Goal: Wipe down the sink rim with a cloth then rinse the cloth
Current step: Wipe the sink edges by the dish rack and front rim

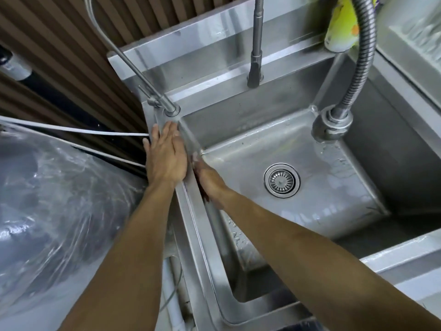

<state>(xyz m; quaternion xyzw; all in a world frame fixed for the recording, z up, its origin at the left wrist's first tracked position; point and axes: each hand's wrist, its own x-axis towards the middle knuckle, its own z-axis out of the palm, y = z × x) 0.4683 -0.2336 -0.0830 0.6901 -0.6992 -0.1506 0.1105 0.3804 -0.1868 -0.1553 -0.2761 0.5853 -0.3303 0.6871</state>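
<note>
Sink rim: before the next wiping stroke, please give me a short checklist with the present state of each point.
1. Left hand flat on the left sink rim: ok.
2. Right hand at the inner wall of the sink, just below the rim: ok.
3. Cloth in either hand: cannot tell, none is visible.
4. Small faucet base stands just ahead of the left fingertips, path blocked: not ok.
5. Drain strainer uncovered for rinsing: ok.
6. Water at the spray hose head: cannot tell.
</note>
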